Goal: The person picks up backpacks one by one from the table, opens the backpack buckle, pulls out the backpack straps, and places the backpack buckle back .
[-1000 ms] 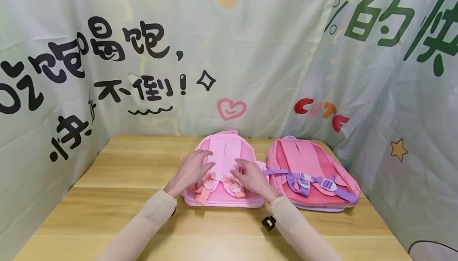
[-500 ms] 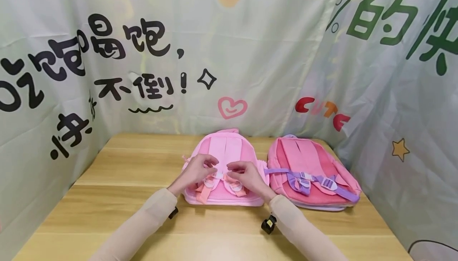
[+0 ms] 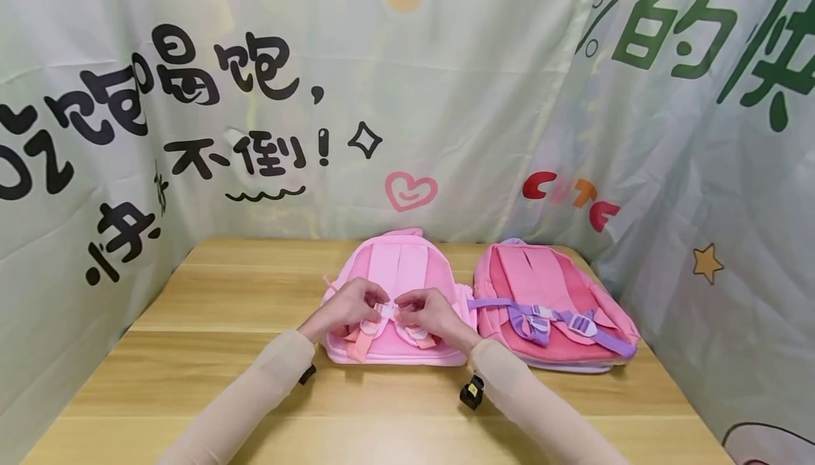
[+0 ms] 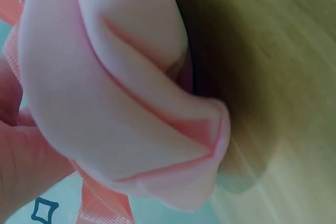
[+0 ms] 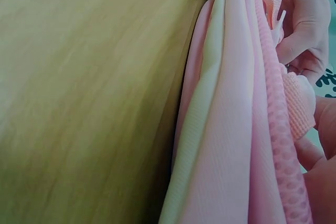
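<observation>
A light pink backpack (image 3: 401, 267) lies on the table with its straps facing up. Both hands are at the whitish buckle (image 3: 386, 311) in the middle of its peach straps (image 3: 361, 347). My left hand (image 3: 349, 305) pinches the buckle's left side, thumb and fingers curled in. From the other side my right hand (image 3: 436, 313) grips the buckle's right side, its fingertips close to the left ones. In the right wrist view, peach webbing (image 5: 300, 106) runs between the two hands. The left wrist view is mostly filled by a folded pale pink side (image 4: 131, 87) of the bag.
A darker pink backpack (image 3: 547, 288) with purple straps (image 3: 614, 347) lies just to the right, close against the first bag. Both rest on a wooden table (image 3: 255, 288). Printed cloth (image 3: 446, 97) hangs behind and at the sides.
Both hands have moved inward from above the backpack's straps and come together at the buckle, the fingers curling in to grip it. Neither backpack has shifted.
</observation>
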{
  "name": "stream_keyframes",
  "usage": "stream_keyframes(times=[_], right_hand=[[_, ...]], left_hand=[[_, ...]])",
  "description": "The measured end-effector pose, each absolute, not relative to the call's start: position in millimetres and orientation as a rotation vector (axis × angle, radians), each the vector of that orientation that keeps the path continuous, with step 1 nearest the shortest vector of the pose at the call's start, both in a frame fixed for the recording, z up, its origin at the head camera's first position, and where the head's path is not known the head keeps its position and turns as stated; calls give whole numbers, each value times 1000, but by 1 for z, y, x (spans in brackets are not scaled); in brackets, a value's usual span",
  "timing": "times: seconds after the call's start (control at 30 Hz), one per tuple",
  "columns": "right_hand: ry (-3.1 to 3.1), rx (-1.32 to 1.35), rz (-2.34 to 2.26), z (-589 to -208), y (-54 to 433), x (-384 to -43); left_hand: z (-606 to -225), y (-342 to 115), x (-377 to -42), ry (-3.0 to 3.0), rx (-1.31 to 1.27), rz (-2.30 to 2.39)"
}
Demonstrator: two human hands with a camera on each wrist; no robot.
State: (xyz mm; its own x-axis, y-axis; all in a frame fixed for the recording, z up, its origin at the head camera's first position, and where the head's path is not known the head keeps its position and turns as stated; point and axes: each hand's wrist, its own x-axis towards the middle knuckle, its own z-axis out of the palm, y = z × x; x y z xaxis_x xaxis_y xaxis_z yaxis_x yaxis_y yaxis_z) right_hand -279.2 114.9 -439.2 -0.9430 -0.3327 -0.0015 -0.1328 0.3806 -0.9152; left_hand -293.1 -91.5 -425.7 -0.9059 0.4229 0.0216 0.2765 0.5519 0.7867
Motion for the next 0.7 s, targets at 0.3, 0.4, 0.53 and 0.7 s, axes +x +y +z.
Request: stream_keyframes(times=[0.3, 0.4, 0.53, 0.7], right_hand=[[2521, -428, -1491, -441, 112, -280], [2558, -432, -1438, -439, 110, -280], [2602, -449, -1387, -438, 108, -282], [2660, -456, -1343, -440, 107, -282]], left_hand=[[-428, -94, -293, 2690, 749, 1144], [-430, -96, -294, 2706, 750, 1163], [-432, -96, -293, 2699, 732, 1235], [-433, -92, -293, 2680, 741, 1279]])
